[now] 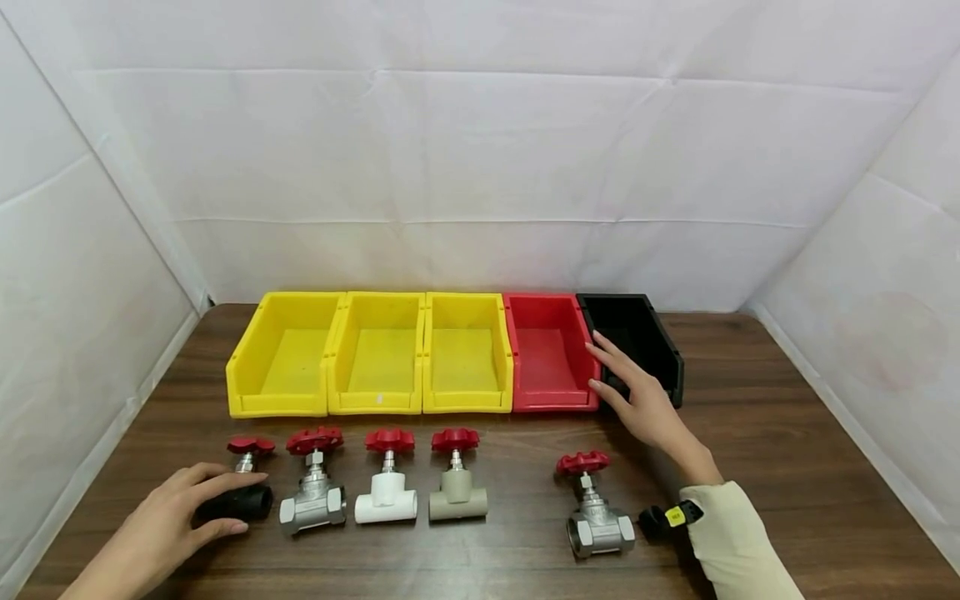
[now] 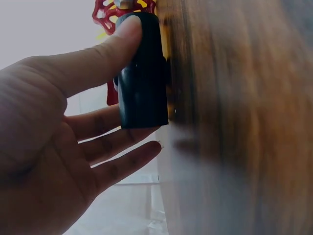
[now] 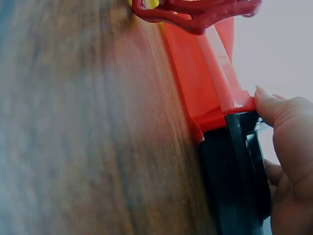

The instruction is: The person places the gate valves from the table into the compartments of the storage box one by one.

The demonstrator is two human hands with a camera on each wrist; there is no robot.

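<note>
Your left hand [image 1: 172,510], near the tabletop's [image 1: 517,554] front-left corner, pinches the black valve [image 1: 253,502] between thumb and fingers; it is tubular, with a red handwheel [image 1: 251,445]. A steel valve [image 1: 313,503] sits just beside it. Farther back, your right hand [image 1: 647,410], fingers loosely spread and gripping nothing, is at the adjoining walls of the red bin [image 1: 546,362] and black bin [image 1: 667,354].

Near left, the left-hand fingers [image 1: 228,482] are hiding the left end of a black tubular plastic valve [image 1: 251,503]; far right, the right-hand fingers [image 1: 619,362] are covering part of a black plastic bin [image 1: 678,375]. The right wrist view's top edge is cropping a red scalloped handwheel [image 3: 208,22].
</note>
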